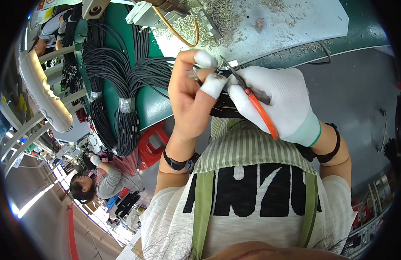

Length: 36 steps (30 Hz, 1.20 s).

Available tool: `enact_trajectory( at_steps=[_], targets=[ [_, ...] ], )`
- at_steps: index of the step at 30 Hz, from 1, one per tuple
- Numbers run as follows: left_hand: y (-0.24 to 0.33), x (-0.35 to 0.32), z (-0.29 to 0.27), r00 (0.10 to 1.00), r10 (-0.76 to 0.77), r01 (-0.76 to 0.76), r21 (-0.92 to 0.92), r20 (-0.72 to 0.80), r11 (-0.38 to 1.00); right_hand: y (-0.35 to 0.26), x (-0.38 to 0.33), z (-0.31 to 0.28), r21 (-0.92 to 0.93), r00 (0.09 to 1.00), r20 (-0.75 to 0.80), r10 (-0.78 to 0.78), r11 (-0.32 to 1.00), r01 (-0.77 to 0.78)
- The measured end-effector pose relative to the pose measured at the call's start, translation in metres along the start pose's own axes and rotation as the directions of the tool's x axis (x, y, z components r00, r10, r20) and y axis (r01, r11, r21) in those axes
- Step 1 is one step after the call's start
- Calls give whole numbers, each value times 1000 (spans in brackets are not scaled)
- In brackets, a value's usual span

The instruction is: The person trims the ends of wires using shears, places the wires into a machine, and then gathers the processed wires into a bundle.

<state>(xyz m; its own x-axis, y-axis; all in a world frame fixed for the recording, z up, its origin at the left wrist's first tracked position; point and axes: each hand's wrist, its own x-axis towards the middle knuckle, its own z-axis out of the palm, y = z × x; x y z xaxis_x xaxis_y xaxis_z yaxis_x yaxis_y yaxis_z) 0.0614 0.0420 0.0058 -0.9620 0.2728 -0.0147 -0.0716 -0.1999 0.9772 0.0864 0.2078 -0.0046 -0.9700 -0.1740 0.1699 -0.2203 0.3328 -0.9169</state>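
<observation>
My left hand (187,97), with white covers on its thumb and a fingertip, pinches a dark cable end in front of my chest. The exact end is small and blurred. My right hand (280,97), in a white knitted glove with a green cuff, grips a red-handled hand tool (263,113) with slim metal jaws. The jaws point up and left, close to my left fingertips; whether they touch the cable I cannot tell. Black cable ends (226,111) hang below my hands. Thick bundles of black cable (109,60) lie to the left, tied with clear wrap.
A pale board (291,26) on the green table holds many small scattered clippings (222,17). Machine parts (155,13) stand at its far edge. A red stool (152,145) and a lit lamp (44,93) are to the left. Co-workers sit farther off.
</observation>
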Motion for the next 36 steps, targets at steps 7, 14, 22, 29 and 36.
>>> enact_trajectory(
  at_steps=[7,14,22,29,36],
  targets=[
    [-2,3,2,998,24,2,422,-57,907,3,0,-3,-196,998,-59,-25,980,13],
    [-8,9,-6,964,-256,262,101,-71,960,0,11,-18,112,922,298,247,950,-291],
    [-6,25,-44,921,-383,365,-185,-70,912,23,20,-12,-19,1000,-18,-19,1000,19],
    [-13,59,-42,958,-277,256,-212,-75,943,30,98,-35,-110,919,20,-394,912,394],
    [0,64,-44,970,-242,239,134,8,962,15,106,-45,205,958,288,1,977,-63]
  ],
)
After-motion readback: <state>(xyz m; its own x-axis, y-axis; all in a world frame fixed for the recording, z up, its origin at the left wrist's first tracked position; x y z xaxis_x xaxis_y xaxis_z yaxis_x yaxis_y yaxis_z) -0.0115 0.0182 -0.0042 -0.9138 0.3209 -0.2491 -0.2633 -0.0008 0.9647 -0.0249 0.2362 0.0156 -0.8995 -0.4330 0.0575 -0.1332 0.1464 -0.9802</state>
